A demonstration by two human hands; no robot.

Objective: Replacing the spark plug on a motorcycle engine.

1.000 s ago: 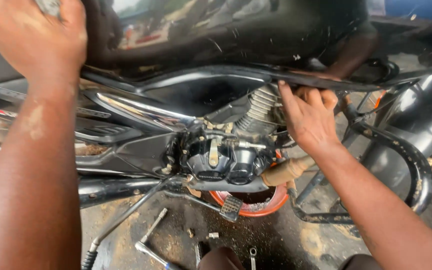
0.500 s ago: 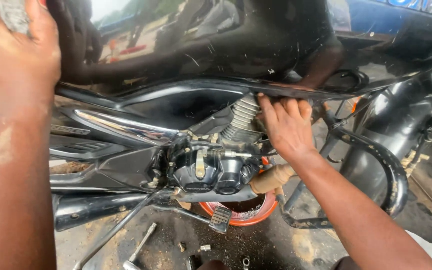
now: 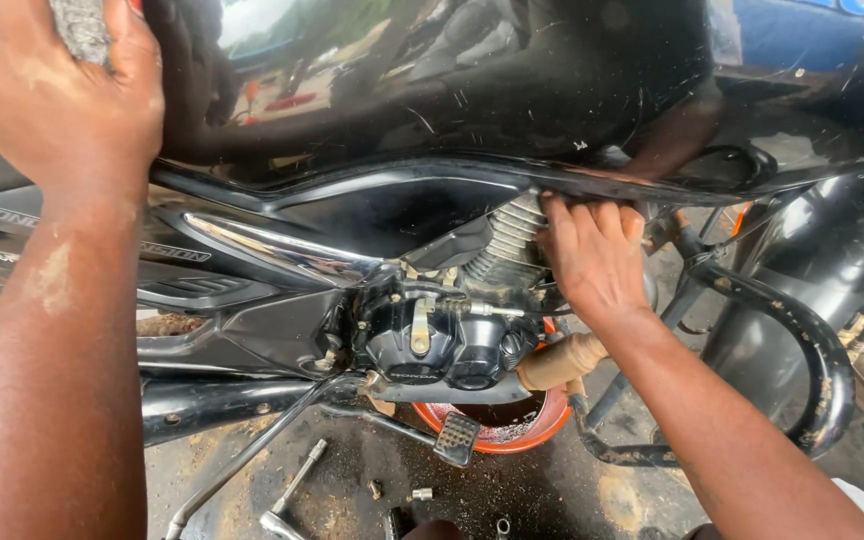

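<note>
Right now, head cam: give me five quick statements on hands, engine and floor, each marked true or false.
1. The right hand reaches in under the black fuel tank, by the finned cylinder. True.
2. The left hand hangs free, touching nothing. False: it rests on the motorcycle's top and grips a grey cloth.
3. An orange basin sits under the engine. True.
4. The floor under the motorcycle is bare. False: a socket wrench and small fasteners lie there.
5. The fuel tank is bright red. False: glossy black.
</note>
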